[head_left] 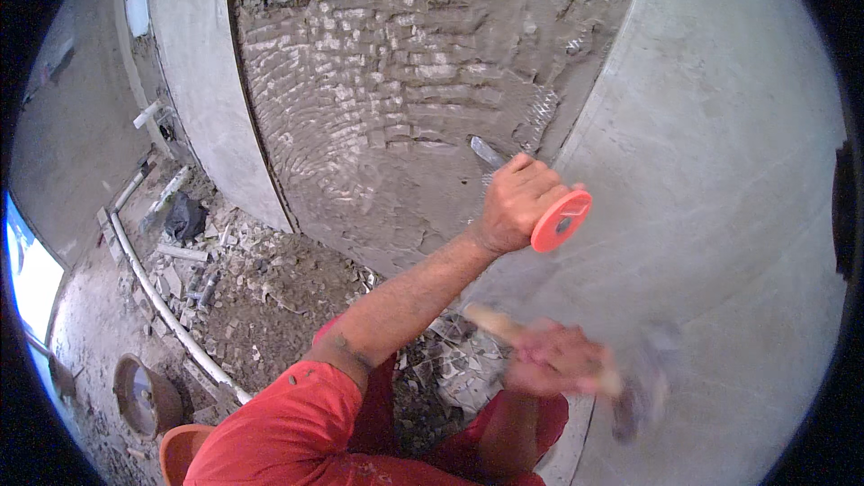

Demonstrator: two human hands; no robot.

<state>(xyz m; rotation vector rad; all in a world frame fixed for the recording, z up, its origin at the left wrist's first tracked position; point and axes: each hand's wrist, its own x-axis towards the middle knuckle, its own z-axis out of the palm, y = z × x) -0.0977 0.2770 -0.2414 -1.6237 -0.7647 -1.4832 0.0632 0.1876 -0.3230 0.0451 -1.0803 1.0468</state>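
Observation:
My left hand (pixel 520 205) is closed round a chisel whose orange-red round guard (pixel 563 221) faces me. Its flat metal blade (pixel 486 150) points up and to the left, with the tip against or very near the rough, ridged mortar wall (pixel 378 99). Lower and to the right, my right hand (pixel 556 358) grips the pale wooden handle of a hammer (pixel 495 321). Motion smears that hand and the hammer's dark head, which lies to the right, below the chisel guard and apart from it.
A smooth grey wall (pixel 720 153) fills the right side; strips of metal mesh (pixel 540 112) show beside it. Broken tile and rubble (pixel 270 292) cover the floor. Leftward are a long white pipe (pixel 166 310), a dark plastic bag (pixel 186 217) and a round bucket (pixel 123 400).

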